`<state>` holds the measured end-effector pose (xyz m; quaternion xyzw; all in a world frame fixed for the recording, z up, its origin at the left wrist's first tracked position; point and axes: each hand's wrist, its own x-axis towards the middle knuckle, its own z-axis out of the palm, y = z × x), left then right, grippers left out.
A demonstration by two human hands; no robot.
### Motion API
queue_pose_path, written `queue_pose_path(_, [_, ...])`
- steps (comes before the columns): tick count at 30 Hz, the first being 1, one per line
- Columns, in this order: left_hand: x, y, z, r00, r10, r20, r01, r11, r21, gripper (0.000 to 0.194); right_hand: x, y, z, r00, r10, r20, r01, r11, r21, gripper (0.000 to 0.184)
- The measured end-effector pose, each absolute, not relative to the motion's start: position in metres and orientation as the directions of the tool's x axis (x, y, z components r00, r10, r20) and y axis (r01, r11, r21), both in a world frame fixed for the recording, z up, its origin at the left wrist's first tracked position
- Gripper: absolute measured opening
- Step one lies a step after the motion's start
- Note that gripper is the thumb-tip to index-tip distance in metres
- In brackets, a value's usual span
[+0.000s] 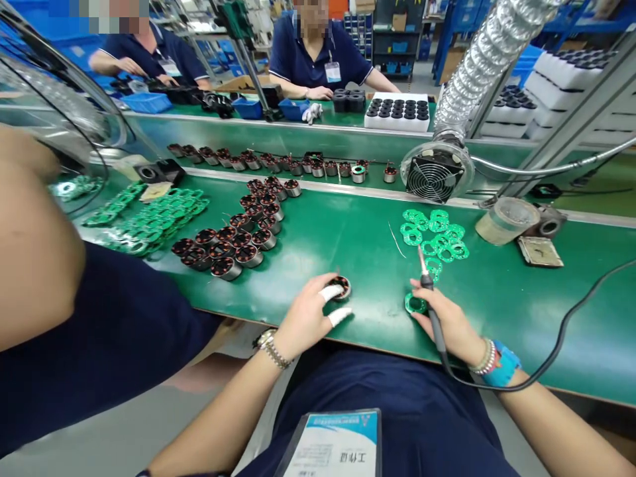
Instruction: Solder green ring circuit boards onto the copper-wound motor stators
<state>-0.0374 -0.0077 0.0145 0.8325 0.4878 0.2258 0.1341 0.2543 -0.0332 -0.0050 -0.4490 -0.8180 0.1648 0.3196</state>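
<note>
We have a round motor stator [340, 287], silver-rimmed with dark and copper windings, sitting on the green table [368, 252], winding side up, under our left hand's [311, 308] fingers. A slim dark-handled soldering iron [427, 281] tilts tip-upward in our right hand [450, 321], whose fingertips also meet a green ring-shaped board [415, 303].

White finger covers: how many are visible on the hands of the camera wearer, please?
2. Both are on the left hand: one cover on the thumb, another cover on the finger beside it. More may be hidden: the right hand shows only partly.
</note>
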Motion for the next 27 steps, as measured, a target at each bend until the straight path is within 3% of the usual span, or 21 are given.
queue_pose_path(5, [0.000,-0.021,0.002,0.424,0.872,0.244,0.573,-0.467,0.673,0.022,0.242,-0.053,-0.011,-0.399,0.861,0.316,0.620,0.507,-0.599,0.033])
queue_pose_path(8, [0.002,-0.019,-0.002,0.411,0.898,0.160,0.565,-0.388,0.728,0.056,0.237,-0.055,-0.007,-0.341,0.875,0.343,0.594,0.484,-0.643,0.032])
queue_pose_path(10, [0.001,-0.017,-0.002,0.400,0.911,0.097,0.600,-0.341,0.724,0.064,0.230,-0.053,-0.002,-0.293,0.886,0.360,0.574,0.465,-0.674,0.029])
queue_pose_path(13, [0.001,-0.017,-0.003,0.418,0.906,0.070,0.611,-0.338,0.716,0.047,0.218,-0.048,0.003,-0.238,0.911,0.337,0.542,0.412,-0.732,0.025])
queue_pose_path(21, [0.013,-0.027,0.000,0.467,0.863,0.194,0.588,-0.467,0.661,0.042,0.207,-0.042,0.004,-0.121,0.967,0.226,0.377,0.255,-0.890,0.031])
queue_pose_path(27, [0.023,-0.034,0.013,0.518,0.826,0.223,0.517,-0.510,0.687,0.039,0.209,-0.053,0.004,-0.109,0.951,0.288,0.519,0.302,-0.800,0.029])
